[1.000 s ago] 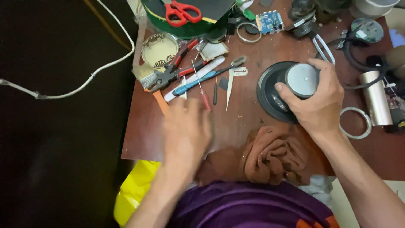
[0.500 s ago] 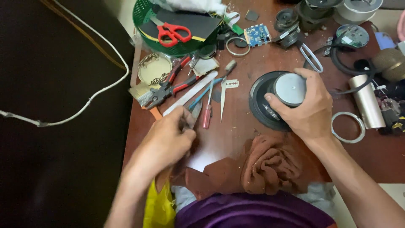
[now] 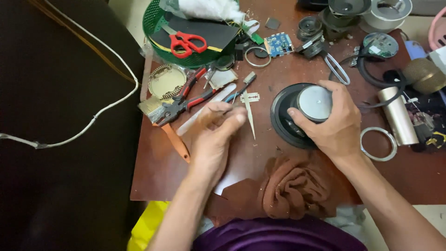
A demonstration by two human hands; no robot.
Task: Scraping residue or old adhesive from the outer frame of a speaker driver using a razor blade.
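right hand (image 3: 337,123) closed on the speaker (image 3: 297,116) at counter (image 3: 260,153) centre, left hand (image 3: 213,135) at 9 o'clock pinching a thin tool (image 3: 237,96), so no repair work begun yet.

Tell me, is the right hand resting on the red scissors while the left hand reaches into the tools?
Not quite. In the head view the right hand rests on the round black speaker; the left hand reaches into the tools, as you said.

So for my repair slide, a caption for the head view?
Right hand steadies a speaker; left hand reaches among tools on a table.
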